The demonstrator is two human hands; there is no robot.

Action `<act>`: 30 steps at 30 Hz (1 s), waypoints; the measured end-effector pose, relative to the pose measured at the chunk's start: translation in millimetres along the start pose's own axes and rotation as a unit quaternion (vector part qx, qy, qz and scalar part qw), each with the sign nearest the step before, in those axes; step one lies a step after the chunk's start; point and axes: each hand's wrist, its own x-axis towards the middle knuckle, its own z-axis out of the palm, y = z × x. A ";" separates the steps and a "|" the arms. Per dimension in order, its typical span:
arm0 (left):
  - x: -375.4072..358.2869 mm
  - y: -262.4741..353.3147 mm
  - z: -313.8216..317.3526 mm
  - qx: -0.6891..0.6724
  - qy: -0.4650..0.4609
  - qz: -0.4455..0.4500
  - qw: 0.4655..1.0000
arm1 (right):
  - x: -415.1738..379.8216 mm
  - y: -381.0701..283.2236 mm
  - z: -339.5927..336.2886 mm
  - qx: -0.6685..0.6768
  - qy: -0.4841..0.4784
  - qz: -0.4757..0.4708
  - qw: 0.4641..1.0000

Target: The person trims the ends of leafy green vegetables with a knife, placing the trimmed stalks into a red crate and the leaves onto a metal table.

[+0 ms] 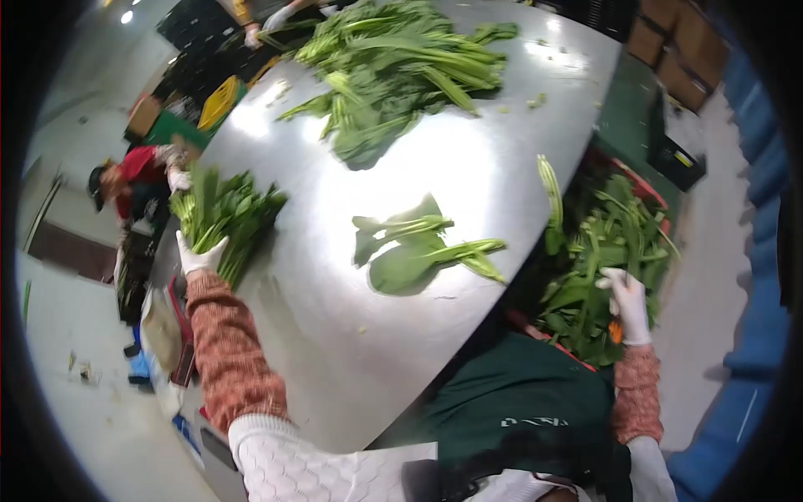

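L hand (201,253), white-gloved: fingers & thumb spread in a V against the near side of the leafy bunch (219,213). Contact looks likely, but can't tell how firm the grip is. Bunch sits just beyond those fingertips, at the table's L edge. Long axis runs approx. crosswise: pale stems on the L, dark leaves fanning R over the metal, some hanging back toward the wrist. L hand is by far the nearer of the wearer's two; a co-worker's gloved hand (178,178) is at the bunch's far side, opp. the L fingers.

R hand (627,303), also gloved, is well apart, over the crateful of greens (598,259) beside the table's R edge. Fingers bent, w/ an orange item (616,331) by the palm; can't tell what it is, or if it's gripped.

Btwn the hands, loose leaves w/ stems (410,258) lie flat on the steel table (335,368), stalks pointing approx. R, nearer the R hand. Big heap of greens (410,63) at the far end, w/ another person's gloved hand (252,35) near it.

Writing: pale lettering (535,422) on the dark green apron (519,385), too distorted to read. Yellow label (684,158) on a black crate (676,167), too small. No brand legible.
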 end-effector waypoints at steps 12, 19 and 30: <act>-284.2 -208.4 260.8 0.740 -0.441 0.273 0.429 | 39.1 -32.2 36.9 -0.113 -0.095 -0.129 0.981; -373.5 -330.2 375.5 0.523 -0.507 0.325 0.603 | 12.8 -19.3 -14.8 -0.032 0.004 -0.065 0.997; -485.9 -287.4 384.8 0.198 -0.801 -0.146 0.546 | -26.7 -89.9 -21.0 0.239 -0.013 -0.138 0.961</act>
